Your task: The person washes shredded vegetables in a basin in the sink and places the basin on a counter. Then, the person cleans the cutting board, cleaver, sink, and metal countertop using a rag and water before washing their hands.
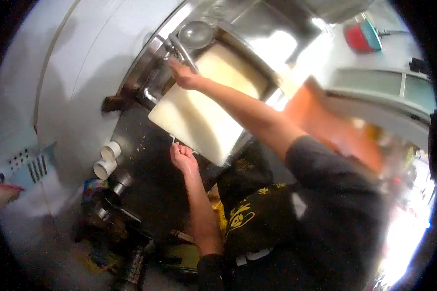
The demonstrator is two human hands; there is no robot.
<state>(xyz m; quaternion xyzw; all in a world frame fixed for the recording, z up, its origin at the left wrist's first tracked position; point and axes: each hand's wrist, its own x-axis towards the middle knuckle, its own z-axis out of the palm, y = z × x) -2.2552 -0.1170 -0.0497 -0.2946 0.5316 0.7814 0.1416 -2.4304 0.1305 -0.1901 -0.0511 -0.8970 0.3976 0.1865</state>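
Note:
A large cream cutting board [199, 121] lies slanted over the sink, with its near end reaching past the sink edge. At that end my left hand [183, 156] is closed around what looks like a thin pale handle on the board's edge. Beside the metal faucet [182, 48], my right hand [183, 76] is stretched out flat over the board's far side, fingers extended. Whether its fingertips touch the faucet, I cannot tell. A round metal bowl [196, 34] sits behind the faucet.
The metal sink [272, 89] surrounds the board. Two white cups [105, 168] stand on the dark counter [145, 165], close to metal kitchenware [121, 184]. A white wall [77, 77] runs along the left. A red pan [358, 39] and an orange surface [320, 123] are to the right.

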